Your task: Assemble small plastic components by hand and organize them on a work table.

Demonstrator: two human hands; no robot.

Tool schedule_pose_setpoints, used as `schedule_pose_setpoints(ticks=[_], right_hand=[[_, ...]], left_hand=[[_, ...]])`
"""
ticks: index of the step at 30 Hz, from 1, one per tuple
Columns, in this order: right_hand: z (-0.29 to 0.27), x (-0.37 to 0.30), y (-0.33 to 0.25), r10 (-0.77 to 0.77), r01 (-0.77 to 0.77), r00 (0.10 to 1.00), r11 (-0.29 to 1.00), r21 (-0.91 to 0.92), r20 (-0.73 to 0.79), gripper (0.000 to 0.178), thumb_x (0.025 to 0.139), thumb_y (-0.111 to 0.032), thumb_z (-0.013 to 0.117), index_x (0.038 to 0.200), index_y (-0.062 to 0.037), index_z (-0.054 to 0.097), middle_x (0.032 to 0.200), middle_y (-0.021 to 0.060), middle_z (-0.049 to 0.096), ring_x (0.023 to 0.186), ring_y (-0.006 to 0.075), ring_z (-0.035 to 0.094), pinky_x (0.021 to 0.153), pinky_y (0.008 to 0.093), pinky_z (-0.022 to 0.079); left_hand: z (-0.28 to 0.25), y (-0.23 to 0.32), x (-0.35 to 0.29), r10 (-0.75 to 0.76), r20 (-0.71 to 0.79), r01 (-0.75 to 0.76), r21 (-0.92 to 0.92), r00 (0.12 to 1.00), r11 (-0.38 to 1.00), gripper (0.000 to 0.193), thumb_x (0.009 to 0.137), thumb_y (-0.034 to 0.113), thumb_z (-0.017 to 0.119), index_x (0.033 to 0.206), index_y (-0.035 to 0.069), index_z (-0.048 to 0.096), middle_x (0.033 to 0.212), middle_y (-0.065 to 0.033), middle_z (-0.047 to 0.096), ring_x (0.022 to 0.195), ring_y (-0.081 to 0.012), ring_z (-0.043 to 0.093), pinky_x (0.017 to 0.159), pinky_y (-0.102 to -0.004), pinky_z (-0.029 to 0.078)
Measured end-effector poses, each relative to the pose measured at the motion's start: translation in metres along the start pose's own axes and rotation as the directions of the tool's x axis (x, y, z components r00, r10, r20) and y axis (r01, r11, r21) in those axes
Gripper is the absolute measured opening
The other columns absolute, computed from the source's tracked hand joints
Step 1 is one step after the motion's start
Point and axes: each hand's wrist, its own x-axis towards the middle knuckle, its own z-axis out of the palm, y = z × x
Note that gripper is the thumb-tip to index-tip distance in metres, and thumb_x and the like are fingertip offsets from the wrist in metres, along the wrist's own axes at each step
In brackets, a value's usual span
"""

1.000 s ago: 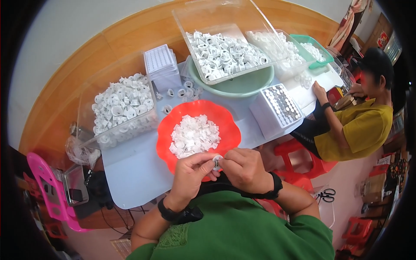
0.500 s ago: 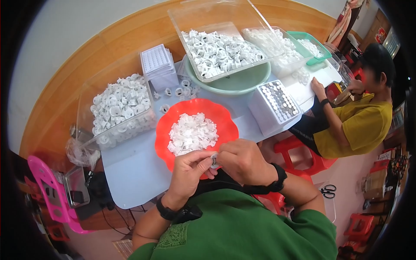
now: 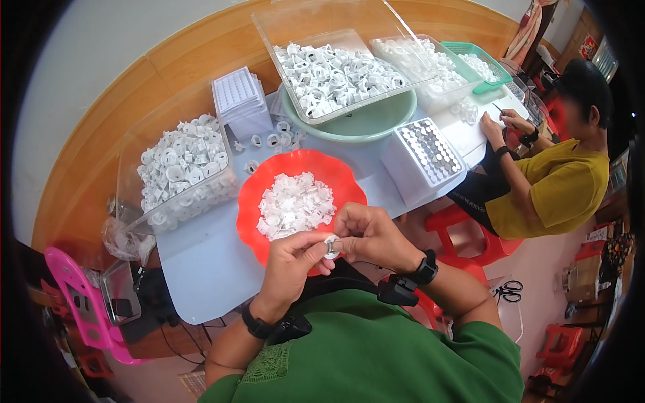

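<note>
My left hand [image 3: 290, 265] pinches a small round white plastic part [image 3: 331, 246] with a dark and silvery middle. From the other side, my right hand [image 3: 377, 236] has thumb and forefinger pressed together at the part's edge; whether they also hold a smaller piece is hidden. Both hands are over the near rim of a red scalloped bowl [image 3: 248, 215], in which small white translucent pieces [image 3: 295, 205] are heaped. Several loose round white parts [image 3: 273, 140] lie on the blue table beyond the bowl.
Clear bins of white parts stand left [image 3: 228, 176] and at the back [image 3: 316, 119], the latter tilted on a green basin [image 3: 369, 131]. White trays [image 3: 242, 111] are stacked behind; another filled stack [image 3: 420, 164] stands right. A person in yellow [image 3: 557, 185] works at right.
My right hand has turned, its fingers shifting so more of the round part shows. The person at right has brought both hands together over the table, a thin tool in one.
</note>
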Motion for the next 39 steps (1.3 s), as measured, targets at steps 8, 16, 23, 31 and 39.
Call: schedule_pose_setpoints(ticks=[8,16,23,31,39], right_hand=[[0.009,-0.008,0.004,-0.092,0.097,0.993,0.993,0.063,-0.074,0.014,0.087,-0.001,0.06,0.098,0.0002,0.053,0.077,0.001,0.059,0.069,0.0046,0.055,0.057,0.0197,0.045],[0.012,-0.001,0.021,-0.19,0.2,0.976,0.975,0.1,-0.103,0.009,0.085,0.002,0.059,0.092,0.0001,0.054,0.077,0.0,0.058,0.073,0.0046,0.055,0.065,0.0207,0.045],[0.01,-0.004,0.015,-0.259,0.255,0.958,0.966,-0.052,-0.123,0.01,0.084,0.0,0.061,0.093,0.0,0.055,0.075,0.0005,0.056,0.07,0.0053,0.053,0.062,0.0222,0.044],[0.014,-0.01,0.006,-0.765,0.512,0.635,0.312,-0.801,0.108,0.021,0.067,0.003,0.068,0.087,-0.0003,0.06,0.078,0.0081,0.057,0.061,0.0212,0.059,0.049,0.0291,0.046],[0.023,-0.011,0.014,-0.827,0.516,0.498,0.04,-0.856,0.261,0.02,0.064,0.001,0.066,0.083,0.0009,0.059,0.079,0.008,0.057,0.059,0.0203,0.057,0.048,0.0303,0.045]], left_hand=[[0.0,-0.005,0.001,-0.053,-0.062,0.042,-0.16,0.997,0.986,0.027,0.091,0.003,0.053,0.117,-0.005,0.055,0.09,-0.0118,0.064,0.07,-0.0159,0.064,0.06,-0.0241,0.054],[0.01,0.004,0.001,0.013,-0.134,-0.013,-0.001,0.991,1.0,0.029,0.09,0.0,0.052,0.118,-0.006,0.052,0.092,-0.0111,0.063,0.069,-0.0128,0.062,0.059,-0.0226,0.053],[0.003,0.005,0.003,-0.046,-0.079,0.034,-0.142,0.996,0.989,0.03,0.091,0.004,0.054,0.119,-0.006,0.052,0.095,-0.0111,0.064,0.076,-0.0134,0.063,0.064,-0.0235,0.053],[-0.004,-0.005,0.005,-0.086,0.013,0.086,-0.302,0.996,0.949,0.028,0.09,0.01,0.06,0.114,-0.003,0.056,0.093,-0.0079,0.064,0.078,-0.0121,0.062,0.067,-0.0229,0.052],[0.005,-0.003,-0.003,0.107,0.001,-0.106,-0.102,0.994,0.989,0.025,0.085,0.002,0.065,0.109,-0.001,0.06,0.092,-0.004,0.061,0.078,-0.0084,0.058,0.066,-0.0214,0.049]])
